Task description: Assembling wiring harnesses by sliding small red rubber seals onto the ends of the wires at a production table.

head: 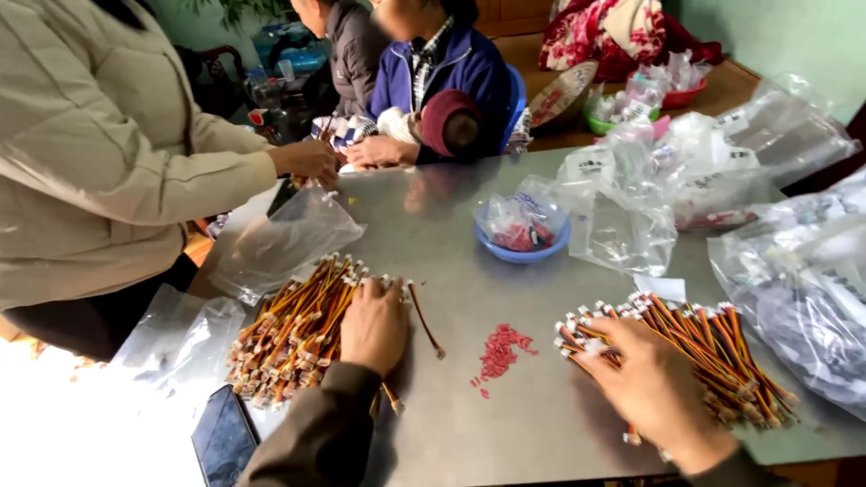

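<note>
My left hand [373,325] lies palm down on a pile of short orange, red and yellow wire leads with white plug ends [289,329] at the left of the grey table [469,261]. My right hand [654,388] rests with spread fingers on a second pile of the same wire leads [713,347] at the right. Between the two piles lies a small heap of tiny red pieces [499,352]. One single lead [424,320] lies beside my left hand. Whether either hand grips a lead is hidden under the palms.
A blue bowl [523,248] with a small bag of red parts stands mid-table. Clear plastic bags [289,239] lie left, and more bags [794,271] right. A dark phone [223,437] lies at the near left edge. A person's hand [307,158] in a beige sleeve works left; two more people sit beyond.
</note>
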